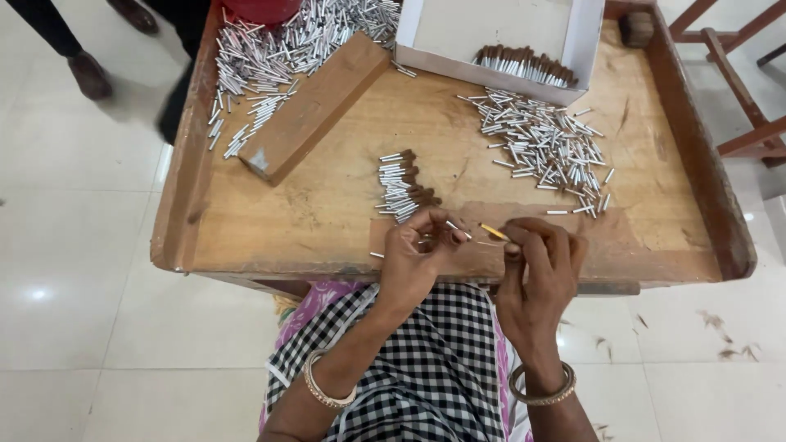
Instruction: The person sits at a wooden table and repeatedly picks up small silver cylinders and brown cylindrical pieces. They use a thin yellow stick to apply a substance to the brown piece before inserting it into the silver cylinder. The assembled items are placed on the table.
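At the desk's (327,106) near edge, left hand (417,254) has its grip pinching a small silver tube (455,227), end pointing right. Right hand (536,262) pinches a thin yellow-tipped stick (494,232) aimed at that end, hands close for fine alignment. Just beyond, a neat row of brown-tipped tubes (404,187). Right of it, a loose pile of silver tubes (544,143). Farther: wooden block (315,106), white box (491,37) holding more brown-tipped pieces.

One head-worn camera looks steeply down from close above onto the wooden tray table (327,205) and tiled floor (74,270) around
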